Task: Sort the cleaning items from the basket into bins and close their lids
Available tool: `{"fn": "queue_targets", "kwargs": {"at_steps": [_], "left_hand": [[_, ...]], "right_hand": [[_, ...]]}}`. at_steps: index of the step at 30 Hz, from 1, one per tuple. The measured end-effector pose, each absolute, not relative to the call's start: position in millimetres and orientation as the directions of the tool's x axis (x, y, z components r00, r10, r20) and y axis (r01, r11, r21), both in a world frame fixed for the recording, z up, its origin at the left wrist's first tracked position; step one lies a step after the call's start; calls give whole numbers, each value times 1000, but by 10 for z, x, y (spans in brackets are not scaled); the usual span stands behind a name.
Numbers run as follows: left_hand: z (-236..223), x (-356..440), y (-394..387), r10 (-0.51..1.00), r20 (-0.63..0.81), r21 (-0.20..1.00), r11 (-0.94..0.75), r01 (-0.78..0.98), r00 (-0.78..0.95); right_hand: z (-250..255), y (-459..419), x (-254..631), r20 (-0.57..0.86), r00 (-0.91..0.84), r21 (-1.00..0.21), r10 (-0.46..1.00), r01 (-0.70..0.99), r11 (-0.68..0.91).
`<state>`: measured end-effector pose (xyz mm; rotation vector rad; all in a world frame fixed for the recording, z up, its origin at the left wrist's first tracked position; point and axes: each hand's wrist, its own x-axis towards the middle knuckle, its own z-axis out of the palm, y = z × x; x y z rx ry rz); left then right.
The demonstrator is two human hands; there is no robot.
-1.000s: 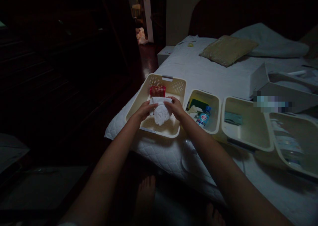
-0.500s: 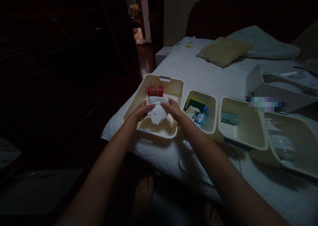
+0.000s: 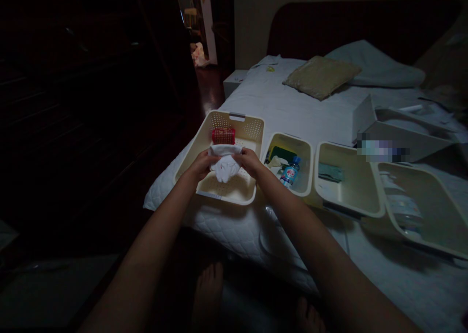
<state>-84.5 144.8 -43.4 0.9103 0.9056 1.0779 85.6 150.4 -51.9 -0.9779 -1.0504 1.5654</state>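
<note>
A small white piece of cloth [image 3: 225,167] with a band-like upper edge is stretched between my hands, its lower part bunched and hanging. My left hand [image 3: 202,165] pinches its left side, and my right hand [image 3: 250,162] grips the right side. Both hands hold it over a large cream basket [image 3: 252,128] with perforated walls. Inside that basket, just beyond the cloth, lies a red patterned, roughly cylindrical item [image 3: 223,136]; its kind is unclear in the dim light.
To the right, a cream bin [image 3: 306,172] contains a blue-capped bottle [image 3: 290,172]. Another bin [image 3: 360,186] holds a folded grey-green cloth [image 3: 330,172], and a third bin [image 3: 442,216] a large clear bottle [image 3: 404,206]. Behind are a white box [image 3: 405,133] and a pillow [image 3: 321,75] on the bed [image 3: 285,104].
The white cloth's upper edge now looks wider and more opened out between my hands. The whole scene has shifted slightly left in view.
</note>
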Motion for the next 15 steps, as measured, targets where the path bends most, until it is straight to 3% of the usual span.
{"fn": "queue_targets", "kwargs": {"at_steps": [6,15], "left_hand": [[-377,-834,1419,955,-190,913,257,-316,226],[-354,-816,1399,965,-191,922,239,-305,178]], "right_hand": [[-547,1522,849,-45,-144,-954,989,-287,-85],[-506,1485,844,-115,-276,-925,954,-321,-204]]}}
